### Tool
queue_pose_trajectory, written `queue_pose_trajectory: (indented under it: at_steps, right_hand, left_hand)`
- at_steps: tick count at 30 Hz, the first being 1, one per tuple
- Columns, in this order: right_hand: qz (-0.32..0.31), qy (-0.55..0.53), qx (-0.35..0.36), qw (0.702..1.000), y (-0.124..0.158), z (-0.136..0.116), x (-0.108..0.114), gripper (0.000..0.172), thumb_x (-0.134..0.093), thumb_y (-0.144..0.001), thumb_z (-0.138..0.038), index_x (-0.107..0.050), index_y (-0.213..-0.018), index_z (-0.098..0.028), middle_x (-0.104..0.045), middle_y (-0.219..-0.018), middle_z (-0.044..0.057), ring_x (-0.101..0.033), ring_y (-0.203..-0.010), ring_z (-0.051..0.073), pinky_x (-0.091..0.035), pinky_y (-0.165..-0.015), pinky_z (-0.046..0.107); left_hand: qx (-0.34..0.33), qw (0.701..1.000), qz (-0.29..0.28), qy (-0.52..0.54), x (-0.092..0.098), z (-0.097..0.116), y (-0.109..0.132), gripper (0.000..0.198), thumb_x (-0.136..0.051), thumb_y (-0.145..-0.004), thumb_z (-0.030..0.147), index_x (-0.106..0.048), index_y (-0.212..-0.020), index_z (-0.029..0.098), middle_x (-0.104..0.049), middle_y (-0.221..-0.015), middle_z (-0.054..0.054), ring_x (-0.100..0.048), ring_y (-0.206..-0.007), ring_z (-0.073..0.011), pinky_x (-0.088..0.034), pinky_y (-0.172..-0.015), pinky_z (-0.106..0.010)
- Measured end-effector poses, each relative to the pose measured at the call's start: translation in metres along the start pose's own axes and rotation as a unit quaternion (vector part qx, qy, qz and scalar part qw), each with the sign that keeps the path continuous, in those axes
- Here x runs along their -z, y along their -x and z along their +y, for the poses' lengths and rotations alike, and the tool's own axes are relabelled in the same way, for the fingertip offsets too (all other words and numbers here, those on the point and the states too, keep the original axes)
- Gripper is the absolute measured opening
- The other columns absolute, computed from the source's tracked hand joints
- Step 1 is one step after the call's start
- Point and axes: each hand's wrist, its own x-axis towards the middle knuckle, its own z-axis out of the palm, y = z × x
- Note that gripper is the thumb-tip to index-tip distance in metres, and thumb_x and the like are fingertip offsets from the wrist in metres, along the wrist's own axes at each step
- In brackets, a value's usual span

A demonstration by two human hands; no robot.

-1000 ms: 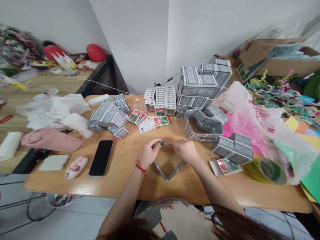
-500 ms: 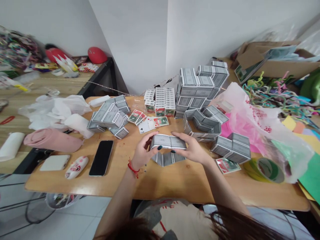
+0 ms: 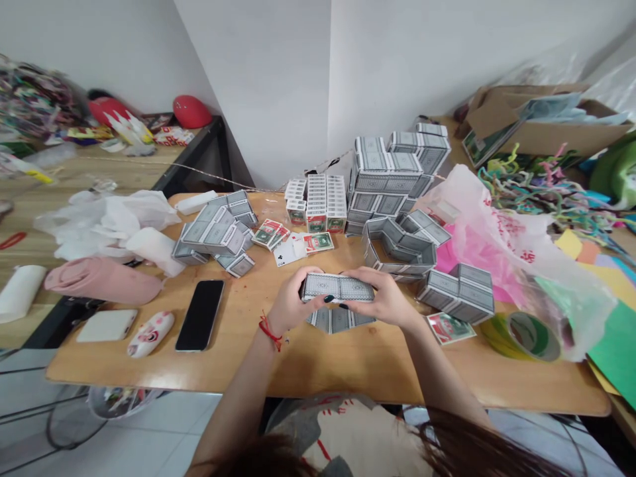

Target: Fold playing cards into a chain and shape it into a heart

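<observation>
Between my two hands is a block made of grey-backed playing cards (image 3: 338,287). My left hand (image 3: 293,301) grips its left end, thumb along the front face. The right end is held by my right hand (image 3: 385,296), its thumb also at the front. Just below it, a folded zigzag of playing cards (image 3: 334,320) shows against the table; whether it is joined to the block I cannot tell. Beyond my hands lie loose cards (image 3: 289,250) and small card packs (image 3: 268,233). A hollow card ring (image 3: 400,248) stands to the right of my hands.
Stacked card blocks (image 3: 382,175) and rows of card boxes (image 3: 325,202) stand at the back. A card structure (image 3: 218,228), a phone (image 3: 201,315) and a pink roll (image 3: 104,281) lie left. To the right are green-yellow tape (image 3: 521,335) and a plastic bag (image 3: 497,225).
The held card block has tipped, showing more of its front face, and sits slightly lower and farther right. Both hands still grip it. The whole view has shifted slightly.
</observation>
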Motion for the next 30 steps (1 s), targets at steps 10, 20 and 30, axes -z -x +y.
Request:
queue_pose_trajectory:
  at_steps: [10,20,30]
  right_hand:
    - [0.034,-0.022,0.017,0.999,0.001,-0.003,-0.008,0.047,-0.064,-0.064,-0.040,-0.056,-0.105,-0.018,-0.061,-0.092,0.008,-0.057,-0.079,0.018,-0.044,-0.072,0.029]
    - [0.015,-0.108,-0.043,0.993,-0.002,0.018,-0.012,0.053,-0.063,-0.067,-0.039,-0.049,-0.115,-0.020,-0.056,-0.108,0.009,-0.053,-0.097,0.020,-0.042,-0.083,0.032]
    - [0.075,-0.048,-0.168,0.982,0.030,0.054,-0.012,0.041,-0.052,-0.075,-0.042,-0.053,-0.110,-0.022,-0.056,-0.111,0.009,-0.052,-0.102,0.022,-0.042,-0.087,0.039]
  left_hand:
    - [-0.011,0.999,0.031,0.003,-0.006,0.002,0.003,0.042,-0.056,-0.069,0.040,-0.045,-0.102,0.015,-0.054,-0.097,-0.007,-0.053,-0.086,-0.0164,-0.043,-0.073,-0.025]
    - [0.001,1.000,0.020,-0.013,-0.003,-0.003,-0.009,0.040,-0.054,-0.072,0.040,-0.047,-0.103,0.016,-0.055,-0.101,-0.007,-0.052,-0.093,-0.0176,-0.040,-0.081,-0.027]
    - [0.154,0.980,0.119,0.040,0.003,-0.059,-0.004,0.033,-0.051,-0.073,0.038,-0.055,-0.097,0.016,-0.059,-0.097,-0.006,-0.056,-0.083,-0.0151,-0.042,-0.076,-0.028]
